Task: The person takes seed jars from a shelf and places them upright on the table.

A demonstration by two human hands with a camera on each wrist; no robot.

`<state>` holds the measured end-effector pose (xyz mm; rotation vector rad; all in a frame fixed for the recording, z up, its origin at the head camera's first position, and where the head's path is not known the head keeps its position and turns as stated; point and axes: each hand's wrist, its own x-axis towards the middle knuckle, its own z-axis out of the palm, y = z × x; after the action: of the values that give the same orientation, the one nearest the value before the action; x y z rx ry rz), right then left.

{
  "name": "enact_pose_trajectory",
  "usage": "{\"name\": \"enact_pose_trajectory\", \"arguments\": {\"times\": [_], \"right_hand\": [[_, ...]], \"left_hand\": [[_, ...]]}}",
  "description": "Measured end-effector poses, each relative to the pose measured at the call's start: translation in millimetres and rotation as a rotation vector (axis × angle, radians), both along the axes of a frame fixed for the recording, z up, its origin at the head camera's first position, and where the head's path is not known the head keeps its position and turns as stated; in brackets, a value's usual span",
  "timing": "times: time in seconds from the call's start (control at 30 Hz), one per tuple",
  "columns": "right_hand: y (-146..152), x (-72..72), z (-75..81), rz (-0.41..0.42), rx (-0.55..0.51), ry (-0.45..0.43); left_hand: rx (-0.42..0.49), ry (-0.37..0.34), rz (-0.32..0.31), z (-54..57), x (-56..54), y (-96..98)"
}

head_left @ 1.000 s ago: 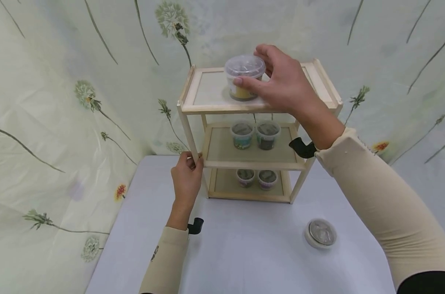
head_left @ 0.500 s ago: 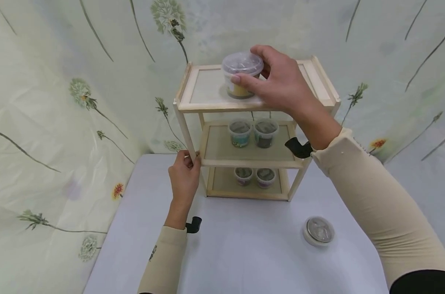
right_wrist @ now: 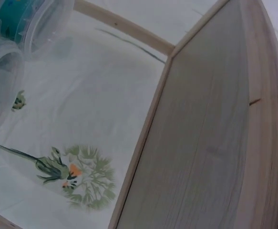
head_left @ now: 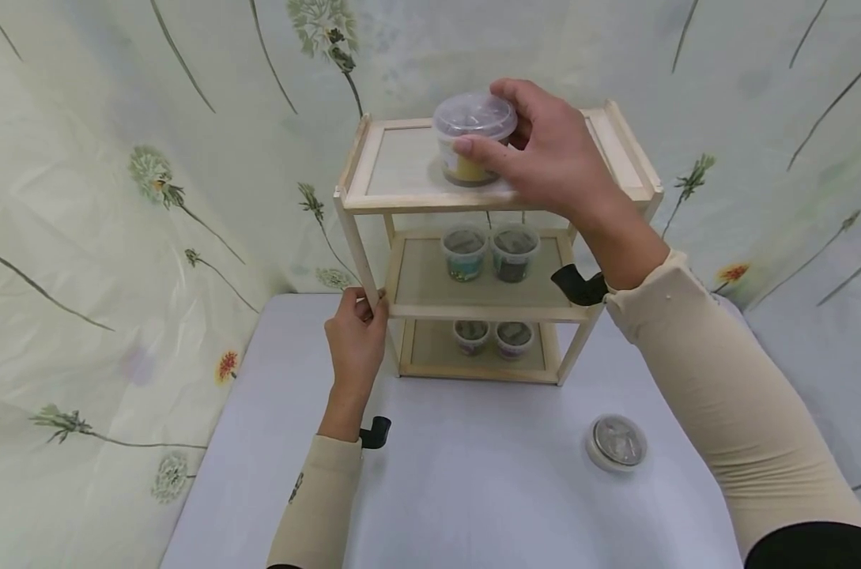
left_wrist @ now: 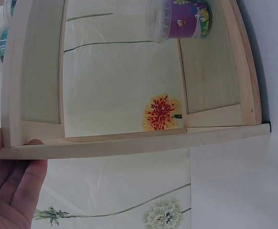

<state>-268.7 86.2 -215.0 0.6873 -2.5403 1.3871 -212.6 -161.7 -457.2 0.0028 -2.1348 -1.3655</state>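
Note:
A small wooden three-tier shelf rack (head_left: pixel 416 203) stands on the table. Its left post (left_wrist: pixel 129 148) is gripped by my left hand (head_left: pixel 356 340), thumb on one side and fingers on the other. My right hand (head_left: pixel 551 154) holds a clear lidded tub (head_left: pixel 466 164) with yellow on its side, over the top tier; whether its base touches the board cannot be told. On the middle tier sit a teal tub (head_left: pixel 464 253) and a dark tub (head_left: pixel 513 253). Two purple tubs (head_left: pixel 471 337) are on the bottom tier. The right wrist view shows neither the right hand nor the held tub.
A round lidded container (head_left: pixel 617 444) lies on the white tabletop (head_left: pixel 466 482), right of the rack and below my right forearm. A flower-printed curtain (head_left: pixel 188 95) hangs behind the rack and along the left side of the table.
The view has shifted slightly, moving the rack a little up in the picture. Both hands keep their holds, and the tub stays over the top tier.

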Motion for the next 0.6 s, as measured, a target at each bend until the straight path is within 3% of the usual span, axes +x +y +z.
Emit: {"name": "enact_pose_trajectory", "arguments": {"times": [0.6], "right_hand": [[2.4, -1.6, -0.4, -0.033, -0.046, -0.005]], "left_hand": [[-0.008, -0.005, 0.006, -0.7, 1.0, -0.5]]}}
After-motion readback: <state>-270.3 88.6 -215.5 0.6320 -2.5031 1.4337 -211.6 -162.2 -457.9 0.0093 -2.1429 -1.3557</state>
